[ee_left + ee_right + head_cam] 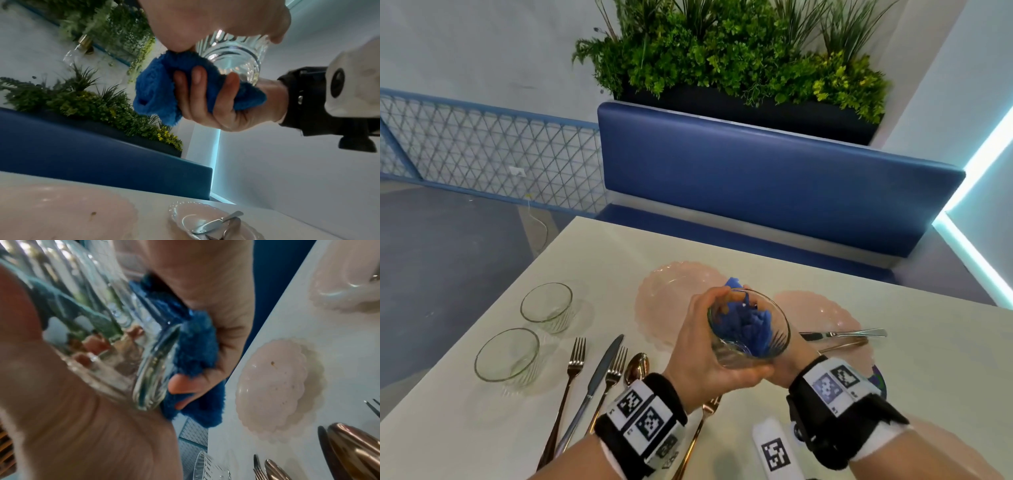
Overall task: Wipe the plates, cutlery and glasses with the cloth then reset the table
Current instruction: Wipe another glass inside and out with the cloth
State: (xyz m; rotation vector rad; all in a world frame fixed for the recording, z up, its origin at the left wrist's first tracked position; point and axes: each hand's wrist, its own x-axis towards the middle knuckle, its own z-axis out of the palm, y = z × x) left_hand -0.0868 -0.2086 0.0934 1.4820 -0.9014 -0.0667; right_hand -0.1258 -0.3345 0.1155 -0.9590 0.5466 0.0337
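My left hand point(698, 339) grips a clear ribbed glass point(748, 329) above the table, its mouth tilted towards me. My right hand point(792, 358) sits behind the glass, mostly hidden in the head view. In the left wrist view its fingers point(205, 100) curl round a bunched blue cloth point(156, 91) lying against the glass point(232, 53). Blue shows through the glass and above its rim point(732, 282). Whether any cloth is inside the glass I cannot tell. The right wrist view shows the glass base point(144, 378) in my left palm point(82, 418), with the cloth point(195, 345) beside it.
Two more glasses point(546, 306) point(507, 354) stand at the left of the white table point(465, 428). Forks, a knife point(602, 370) and a spoon point(637, 366) lie beside them. Two pink scalloped plates point(664, 301) point(822, 315) sit behind my hands, the right one bearing cutlery point(842, 334). A blue bench point(774, 188) is beyond.
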